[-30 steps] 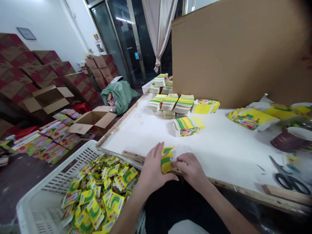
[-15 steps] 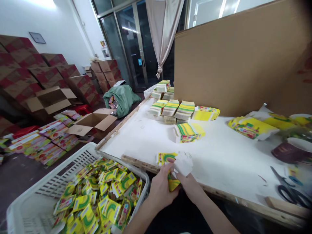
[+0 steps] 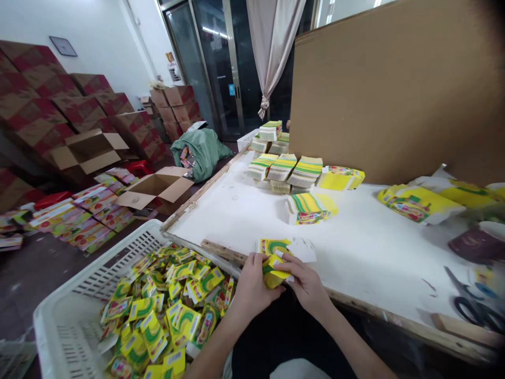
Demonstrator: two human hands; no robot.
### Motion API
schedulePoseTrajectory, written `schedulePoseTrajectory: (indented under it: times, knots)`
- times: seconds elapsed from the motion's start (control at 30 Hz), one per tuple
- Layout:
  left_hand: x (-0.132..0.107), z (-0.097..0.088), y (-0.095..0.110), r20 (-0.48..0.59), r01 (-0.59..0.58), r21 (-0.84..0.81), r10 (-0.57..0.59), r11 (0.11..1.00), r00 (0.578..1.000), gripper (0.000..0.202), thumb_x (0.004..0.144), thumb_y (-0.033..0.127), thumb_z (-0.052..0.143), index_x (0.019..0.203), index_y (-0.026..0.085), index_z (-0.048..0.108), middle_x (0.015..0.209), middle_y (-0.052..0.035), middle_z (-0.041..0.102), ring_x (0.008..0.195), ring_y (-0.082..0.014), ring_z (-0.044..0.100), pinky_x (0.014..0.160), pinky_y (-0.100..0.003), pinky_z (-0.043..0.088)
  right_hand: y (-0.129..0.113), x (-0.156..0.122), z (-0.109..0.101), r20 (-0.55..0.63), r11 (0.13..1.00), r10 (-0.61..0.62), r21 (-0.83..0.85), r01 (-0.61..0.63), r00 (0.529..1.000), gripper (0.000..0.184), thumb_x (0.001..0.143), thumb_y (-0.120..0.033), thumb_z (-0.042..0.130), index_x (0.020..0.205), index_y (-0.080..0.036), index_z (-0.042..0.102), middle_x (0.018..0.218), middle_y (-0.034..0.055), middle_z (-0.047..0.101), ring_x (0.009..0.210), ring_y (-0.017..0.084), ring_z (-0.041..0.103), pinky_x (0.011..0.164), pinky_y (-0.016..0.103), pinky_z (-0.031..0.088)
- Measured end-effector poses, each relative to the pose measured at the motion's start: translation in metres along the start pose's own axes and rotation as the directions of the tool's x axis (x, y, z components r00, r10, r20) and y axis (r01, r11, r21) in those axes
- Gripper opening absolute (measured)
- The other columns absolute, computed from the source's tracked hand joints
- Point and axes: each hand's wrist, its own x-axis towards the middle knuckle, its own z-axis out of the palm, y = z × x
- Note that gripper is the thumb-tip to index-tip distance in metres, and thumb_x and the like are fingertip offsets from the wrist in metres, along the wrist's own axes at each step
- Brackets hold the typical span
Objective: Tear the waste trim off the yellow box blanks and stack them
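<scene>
My left hand (image 3: 254, 287) is wrapped round the left side of a small yellow-and-green carton (image 3: 273, 267) at the table's front edge. My right hand (image 3: 307, 281) closes on the carton's right side, its fingers on the upper end, where a white flap shows. Just beyond the hands, a flat printed yellow carton (image 3: 274, 245) lies on the white table (image 3: 221, 221), beside white paper pieces (image 3: 305, 248). To the left, a white plastic basket (image 3: 84, 281) holds many small yellow cartons (image 3: 150, 331).
Stacks of flat yellow cartons (image 3: 305, 171) stand farther back, before a large cardboard sheet (image 3: 379, 95). At right are scissors (image 3: 469, 305), a dark cup (image 3: 473, 243) and a wood block (image 3: 465, 329). Open boxes (image 3: 160, 189) and a green sack (image 3: 203, 150) sit on the floor.
The white paper at my right fingers now lies on the table beyond them. My right hand has come up onto the carton, which has turned in my hands. The view has shifted slightly.
</scene>
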Motion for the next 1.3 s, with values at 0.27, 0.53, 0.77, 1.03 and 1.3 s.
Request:
schedulePoseTrajectory:
  times: [0.27, 0.53, 0.77, 1.03, 1.3]
  knots:
    - [0.004, -0.019, 0.005, 0.106, -0.118, 0.284, 0.091, 0.951, 0.990, 0.051, 0.057, 0.030, 0.066, 0.103, 0.022, 0.046, 0.095, -0.0049, 0.055, 0.089, -0.0243, 0.052, 0.080, -0.037, 0.042, -0.004, -0.001, -0.007, 0.208, 0.998, -0.005, -0.056, 0.017, 0.978, 0.043, 0.076, -0.005, 0.039, 0.110, -0.024, 0.055, 0.133, 0.0082, 0.038, 0.123, 0.022, 0.034, 0.100, 0.040, 0.032]
    - [0.005, -0.014, 0.014, 0.106, -0.092, 0.251, 0.067, 0.964, 0.992, 0.053, 0.057, 0.026, 0.065, 0.106, 0.022, 0.045, 0.099, -0.0032, 0.056, 0.090, -0.0225, 0.053, 0.079, -0.034, 0.043, -0.013, 0.007, -0.007, 0.185, 0.999, -0.043, 0.001, 0.043, 0.982, 0.040, 0.069, 0.000, 0.041, 0.098, -0.022, 0.059, 0.121, 0.0078, 0.042, 0.117, 0.021, 0.039, 0.099, 0.037, 0.033]
    - [-0.009, -0.026, -0.001, 0.078, 0.034, 0.321, -0.063, 0.947, 0.995, 0.050, 0.060, 0.024, 0.061, 0.108, 0.020, 0.045, 0.100, -0.0054, 0.055, 0.090, -0.0219, 0.054, 0.079, -0.033, 0.042, -0.005, 0.014, 0.014, -0.018, 0.993, 0.109, 0.052, -0.108, 0.994, 0.065, 0.065, -0.009, 0.053, 0.126, -0.023, 0.033, 0.124, 0.0079, 0.044, 0.108, 0.020, 0.048, 0.092, 0.035, 0.040]
    - [-0.030, -0.071, -0.058, -0.131, 0.244, 0.511, -0.206, 0.824, 0.970, 0.069, 0.061, 0.042, 0.064, 0.119, 0.012, 0.041, 0.119, -0.0161, 0.048, 0.112, -0.0330, 0.041, 0.091, -0.048, 0.032, 0.051, 0.027, -0.002, -0.162, 0.893, 0.251, -0.343, -0.293, 0.954, 0.037, 0.063, -0.003, 0.048, 0.096, -0.017, 0.057, 0.092, 0.0090, 0.060, 0.091, 0.025, 0.051, 0.086, 0.039, 0.037]
    - [-0.020, -0.003, -0.024, 0.281, 0.356, -0.504, -0.241, 0.787, 0.929, 0.042, 0.065, 0.031, 0.066, 0.101, 0.015, 0.054, 0.088, -0.0085, 0.064, 0.083, -0.0201, 0.059, 0.078, -0.034, 0.045, 0.033, 0.025, -0.006, -0.208, 0.901, 0.280, -0.279, -0.331, 0.937, 0.032, 0.062, -0.005, 0.046, 0.091, -0.019, 0.042, 0.078, 0.0020, 0.054, 0.070, 0.017, 0.053, 0.065, 0.030, 0.043]
